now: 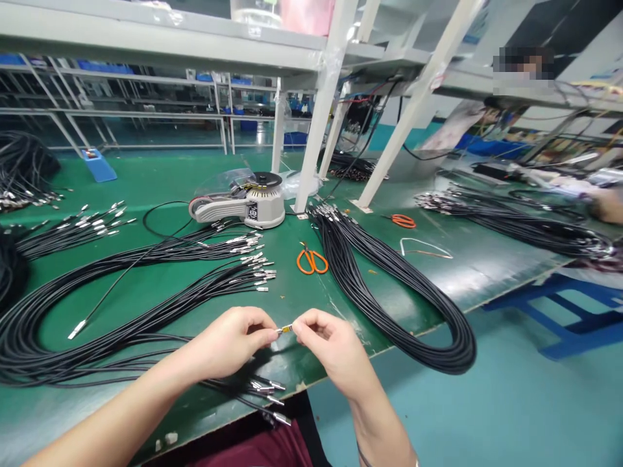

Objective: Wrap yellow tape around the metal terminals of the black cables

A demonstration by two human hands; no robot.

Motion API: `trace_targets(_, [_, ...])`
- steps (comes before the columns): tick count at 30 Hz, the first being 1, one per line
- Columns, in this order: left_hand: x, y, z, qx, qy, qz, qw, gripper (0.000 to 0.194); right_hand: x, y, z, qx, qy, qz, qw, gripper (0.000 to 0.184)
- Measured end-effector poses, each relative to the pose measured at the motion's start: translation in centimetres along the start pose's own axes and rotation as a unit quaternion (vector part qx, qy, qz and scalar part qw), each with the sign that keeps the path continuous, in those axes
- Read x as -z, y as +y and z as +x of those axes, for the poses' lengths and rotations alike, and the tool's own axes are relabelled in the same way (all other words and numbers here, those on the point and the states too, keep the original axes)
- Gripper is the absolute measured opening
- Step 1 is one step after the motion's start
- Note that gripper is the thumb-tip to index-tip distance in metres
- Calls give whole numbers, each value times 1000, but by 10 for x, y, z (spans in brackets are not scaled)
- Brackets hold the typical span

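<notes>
Over the front of the green bench, my left hand (238, 340) and my right hand (331, 347) meet at a small cable end (285, 329). It has a metal part and a yellow band, which looks like tape. Thumb and forefinger of my left hand pinch its left side, while my right thumb and forefinger close on its right side. Below my left wrist run black cables with silver connectors (265, 389). Beyond my hands lies a looped cable bundle (233, 275), and a second black bundle (438, 311) curves over the bench edge at right.
A grey tape dispenser (265, 207) stands at the back of the bench (160, 172). Orange-handled scissors (312, 261) lie before it. White posts (321, 110) rise from the bench. A blue stool (559, 318) and another person's hand (603, 204) are at right.
</notes>
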State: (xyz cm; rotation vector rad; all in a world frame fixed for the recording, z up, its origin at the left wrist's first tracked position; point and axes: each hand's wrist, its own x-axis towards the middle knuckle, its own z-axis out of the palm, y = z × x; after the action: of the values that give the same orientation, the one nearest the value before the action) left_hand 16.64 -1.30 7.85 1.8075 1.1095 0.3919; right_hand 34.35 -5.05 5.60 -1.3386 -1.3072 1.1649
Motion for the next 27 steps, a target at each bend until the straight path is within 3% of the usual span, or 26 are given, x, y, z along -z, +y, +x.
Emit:
trace_targets(12, [-16, -7, 5, 46, 2, -167, 985, 23, -4, 7, -5, -16, 33, 25, 999, 22])
trace_targets(22, [-6, 3, 4, -1, -1, 56, 998, 22, 0, 7, -2, -38, 3, 25, 999, 20])
trace_targets(27, [-5, 3, 6, -46, -14, 85, 995, 20, -2, 8, -3, -42, 3, 31, 999, 20])
